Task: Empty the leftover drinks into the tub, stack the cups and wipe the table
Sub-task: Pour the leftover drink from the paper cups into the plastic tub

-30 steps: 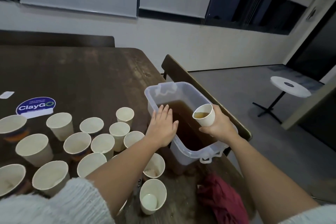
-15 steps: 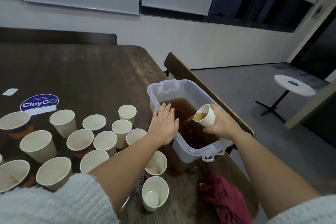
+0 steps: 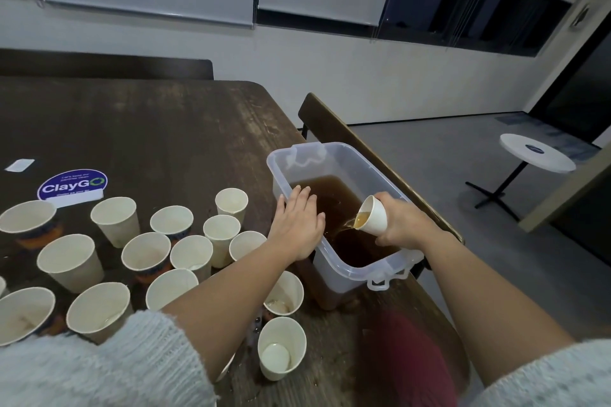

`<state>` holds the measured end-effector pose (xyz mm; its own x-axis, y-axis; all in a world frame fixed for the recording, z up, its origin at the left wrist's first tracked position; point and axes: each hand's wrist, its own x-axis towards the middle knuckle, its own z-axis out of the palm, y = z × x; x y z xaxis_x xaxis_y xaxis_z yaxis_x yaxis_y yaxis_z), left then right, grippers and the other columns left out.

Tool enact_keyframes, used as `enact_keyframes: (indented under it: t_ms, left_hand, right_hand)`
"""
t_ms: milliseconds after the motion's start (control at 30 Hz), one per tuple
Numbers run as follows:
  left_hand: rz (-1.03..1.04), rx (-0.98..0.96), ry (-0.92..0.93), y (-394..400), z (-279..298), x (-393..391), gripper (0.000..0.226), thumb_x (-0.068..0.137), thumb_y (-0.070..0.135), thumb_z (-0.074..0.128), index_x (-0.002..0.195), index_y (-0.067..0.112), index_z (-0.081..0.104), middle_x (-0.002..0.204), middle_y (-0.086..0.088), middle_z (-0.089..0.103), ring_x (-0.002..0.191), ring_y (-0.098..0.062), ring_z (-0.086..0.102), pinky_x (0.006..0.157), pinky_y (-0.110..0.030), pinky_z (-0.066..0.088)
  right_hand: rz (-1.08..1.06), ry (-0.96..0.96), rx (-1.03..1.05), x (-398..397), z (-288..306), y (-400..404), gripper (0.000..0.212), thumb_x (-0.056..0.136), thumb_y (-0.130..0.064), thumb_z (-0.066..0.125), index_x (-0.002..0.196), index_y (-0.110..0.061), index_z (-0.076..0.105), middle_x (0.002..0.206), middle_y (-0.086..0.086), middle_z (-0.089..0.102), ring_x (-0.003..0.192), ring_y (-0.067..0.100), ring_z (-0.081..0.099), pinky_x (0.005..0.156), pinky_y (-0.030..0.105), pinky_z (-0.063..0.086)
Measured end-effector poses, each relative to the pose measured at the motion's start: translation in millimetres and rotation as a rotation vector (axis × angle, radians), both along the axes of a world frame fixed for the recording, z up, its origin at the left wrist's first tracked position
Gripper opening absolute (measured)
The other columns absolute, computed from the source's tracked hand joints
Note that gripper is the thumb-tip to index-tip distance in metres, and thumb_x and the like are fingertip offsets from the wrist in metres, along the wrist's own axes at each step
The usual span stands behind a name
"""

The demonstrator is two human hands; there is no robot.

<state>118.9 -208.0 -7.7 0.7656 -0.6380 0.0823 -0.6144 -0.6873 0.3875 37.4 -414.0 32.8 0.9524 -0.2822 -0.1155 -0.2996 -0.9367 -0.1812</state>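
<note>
**Pour under way at the tub, a crowd of cups waiting**

Biggest thing first: the dark wooden table [image 3: 165, 129], scuffed and wet near its close edge. At its right edge sits the clear plastic tub [image 3: 334, 261], already holding plenty of brown liquid. Over by the left, a cluster of paper cups [image 3: 145, 254] stands upright, several with dregs showing, none stacked yet by the look of it. A dark red cloth [image 3: 406, 360] lies near the bottom, just beside the tub's near end.

Now the hands! The left hand [image 3: 299, 225] lies flat, fingers straight, on the tub's near rim, steadying it. The right hand [image 3: 401, 225] is wrapped round a small tilted cup [image 3: 373, 216], and an amber stream runs from its lip into the tub.

The risks: the tub sits close to the table's edge, so a heavy press on that rim could tip or slide it. Tilt too fast and the stream may splash. The left forearm hangs over the cups and could knock one.

Readable writing: a round blue sticker [image 3: 72, 187] says "ClayGO"; the finer print is too small to read
</note>
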Motion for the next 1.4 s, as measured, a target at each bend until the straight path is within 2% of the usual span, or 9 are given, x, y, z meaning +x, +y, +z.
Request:
enact_keyframes:
  t_ms: [533,633,733,833,933,1033,1200,1300,1400]
  left_hand:
    - [0.006,-0.007,0.021,-1,0,0,0.054,0.104,0.037,0.020,0.151,0.010,0.022,0.160,-0.006,0.014,0.149,-0.020,-0.001,0.119,-0.043,-0.003]
    - [-0.031,-0.003,0.045,2,1,3,0.061,0.103,0.046,0.019,0.152,0.009,0.017,0.161,-0.006,0.012,0.149,-0.020,-0.004,0.119,-0.044,-0.004]
    - [-0.081,-0.124,0.178,8,10,8,0.070,0.100,0.055,0.021,0.154,0.011,0.012,0.161,-0.006,0.015,0.149,-0.020,0.001,0.120,-0.045,-0.002]
    - [-0.034,-0.533,0.489,27,31,11,0.086,0.089,0.071,0.033,0.155,0.021,0.010,0.157,-0.003,0.025,0.147,-0.026,0.015,0.119,-0.048,0.014]
    - [0.063,-0.873,0.656,57,61,17,0.092,0.083,0.063,0.048,0.154,0.019,0.009,0.156,-0.004,0.028,0.143,-0.021,0.027,0.113,-0.037,0.024]
    - [0.165,-0.994,0.556,108,85,31,0.093,0.083,0.048,0.068,0.153,0.015,0.016,0.155,-0.004,0.032,0.140,-0.018,0.033,0.112,-0.033,0.031]
    - [0.368,-1.030,0.326,250,112,46,0.097,0.073,0.044,0.078,0.150,0.015,0.028,0.147,-0.003,0.042,0.132,-0.017,0.043,0.108,-0.034,0.040]
    - [0.526,-1.057,0.193,360,123,46,0.085,0.081,0.039,0.075,0.149,0.015,0.030,0.147,-0.004,0.042,0.132,-0.019,0.044,0.106,-0.034,0.043]
    - [0.678,-1.025,0.073,475,132,32,0.079,0.083,0.035,0.073,0.148,0.014,0.032,0.147,-0.004,0.042,0.131,-0.018,0.044,0.101,-0.026,0.040]
  right_hand:
    - [0.164,0.090,-0.451,11,11,15,0.079,0.073,-0.042,0.079,0.138,-0.033,0.035,0.126,-0.002,0.056,0.116,0.021,0.052,0.093,0.040,0.046]
    - [0.070,0.010,-0.259,11,15,21,0.082,0.072,-0.044,0.080,0.139,-0.033,0.034,0.127,-0.003,0.055,0.115,0.020,0.052,0.091,0.039,0.048]
    - [-0.037,-0.194,0.164,16,22,33,0.086,0.069,-0.043,0.084,0.139,-0.031,0.034,0.124,-0.004,0.053,0.111,0.018,0.052,0.088,0.038,0.051]
    - [-0.026,-0.399,0.461,31,35,62,0.078,0.065,-0.047,0.086,0.128,-0.034,0.041,0.116,-0.011,0.056,0.108,0.013,0.055,0.087,0.037,0.052]
    - [0.058,-0.484,0.659,55,50,109,0.077,0.064,-0.041,0.089,0.125,-0.028,0.045,0.111,-0.013,0.061,0.102,0.006,0.060,0.081,0.026,0.053]
    - [0.163,-0.496,0.810,84,63,172,0.072,0.069,-0.023,0.087,0.126,-0.023,0.043,0.106,-0.014,0.059,0.098,0.005,0.060,0.073,0.015,0.051]
    - [0.374,-0.423,0.895,137,71,321,0.092,0.047,-0.051,0.076,0.130,-0.027,0.046,0.118,-0.009,0.062,0.105,0.007,0.062,0.084,0.029,0.055]
    - [0.520,-0.357,0.961,157,74,437,0.085,0.060,-0.038,0.085,0.134,-0.024,0.044,0.122,-0.003,0.061,0.109,0.015,0.062,0.090,0.036,0.055]
    - [0.677,-0.276,1.024,162,75,554,0.067,0.075,-0.025,0.083,0.130,-0.028,0.043,0.115,-0.012,0.060,0.105,0.010,0.060,0.079,0.024,0.054]
